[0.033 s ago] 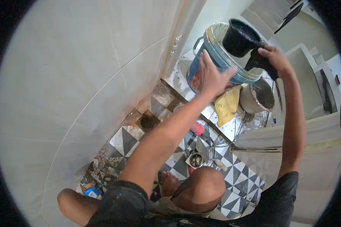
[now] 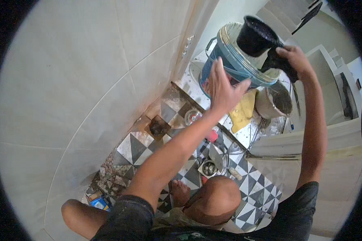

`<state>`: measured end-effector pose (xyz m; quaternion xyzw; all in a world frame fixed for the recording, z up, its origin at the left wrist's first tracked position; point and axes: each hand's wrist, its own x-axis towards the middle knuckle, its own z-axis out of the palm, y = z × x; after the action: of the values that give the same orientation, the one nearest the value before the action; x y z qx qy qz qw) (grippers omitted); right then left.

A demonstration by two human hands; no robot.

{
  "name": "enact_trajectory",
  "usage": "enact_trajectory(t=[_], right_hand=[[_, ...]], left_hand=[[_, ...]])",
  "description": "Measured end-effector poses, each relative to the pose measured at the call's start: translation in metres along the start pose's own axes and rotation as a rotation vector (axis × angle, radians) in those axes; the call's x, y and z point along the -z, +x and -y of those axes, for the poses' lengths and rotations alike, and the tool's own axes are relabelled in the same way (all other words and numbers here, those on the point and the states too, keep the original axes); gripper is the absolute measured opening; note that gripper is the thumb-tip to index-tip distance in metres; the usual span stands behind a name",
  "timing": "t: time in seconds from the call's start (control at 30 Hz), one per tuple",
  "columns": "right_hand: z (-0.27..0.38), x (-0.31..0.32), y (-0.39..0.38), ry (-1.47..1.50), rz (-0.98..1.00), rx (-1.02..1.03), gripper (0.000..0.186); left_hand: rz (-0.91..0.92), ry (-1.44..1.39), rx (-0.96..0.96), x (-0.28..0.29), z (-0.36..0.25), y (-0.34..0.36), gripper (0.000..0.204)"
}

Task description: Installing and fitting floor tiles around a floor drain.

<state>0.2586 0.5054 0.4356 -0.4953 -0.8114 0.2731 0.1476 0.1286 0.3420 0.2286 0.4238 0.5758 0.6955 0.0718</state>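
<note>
A black dipper (image 2: 258, 37) is raised over the rim of a tall blue bucket (image 2: 228, 66). Its handle is in the grip of my right hand (image 2: 295, 61). A dark, limp-looking piece (image 2: 276, 64) hangs below that hand; what it is I cannot make out. My left hand (image 2: 226, 86) is in front of the bucket's near side, thumb and fingers apart, holding nothing. It overlaps the bucket in view, and whether it touches is unclear. Most of the bucket's inside is hidden behind the dipper and the rim.
Beside the blue bucket lie a yellow cloth (image 2: 243, 112) and a smaller, dirty bucket (image 2: 274, 100) on a white ledge. On the patterned tile floor are a square drain fitting (image 2: 208, 168), a pink-red object (image 2: 212, 135), a drain hole (image 2: 157, 127), rubble (image 2: 112, 178) and a blue box (image 2: 99, 203).
The dipper has risen slightly above the bucket. My left hand has shifted a little down and back from the bucket's side, uncovering a round roll-like item on the floor.
</note>
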Motion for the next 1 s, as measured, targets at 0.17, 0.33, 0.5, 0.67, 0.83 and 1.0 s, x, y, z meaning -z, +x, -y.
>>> enact_trajectory(t=[0.17, 0.33, 0.5, 0.67, 0.83, 1.0], right_hand=[[0.058, 0.003, -0.027, 0.020, 0.081, 0.137, 0.035], [0.098, -0.001, -0.073, -0.079, 0.103, 0.214, 0.041], [0.114, -0.066, -0.122, 0.064, 0.251, 0.213, 0.042], [0.108, -0.128, -0.172, 0.057, 0.315, 0.161, 0.036], [0.113, -0.214, -0.217, 0.066, 0.410, 0.260, 0.028], [0.078, -0.253, -0.242, -0.070, 0.444, 0.233, 0.027]], left_hand=[[0.507, -0.029, 0.198, 0.090, 0.002, -0.144, 0.075], [1.506, 0.268, 0.134, 0.189, -0.028, -0.174, 0.058], [1.950, 0.510, 0.158, 0.302, -0.083, -0.180, 0.052], [1.829, 0.519, 0.032, 0.373, -0.167, -0.163, 0.048], [1.435, 0.638, -0.271, 0.422, -0.213, -0.181, 0.028], [1.370, 0.734, -0.223, 0.432, -0.200, -0.189, 0.038]])
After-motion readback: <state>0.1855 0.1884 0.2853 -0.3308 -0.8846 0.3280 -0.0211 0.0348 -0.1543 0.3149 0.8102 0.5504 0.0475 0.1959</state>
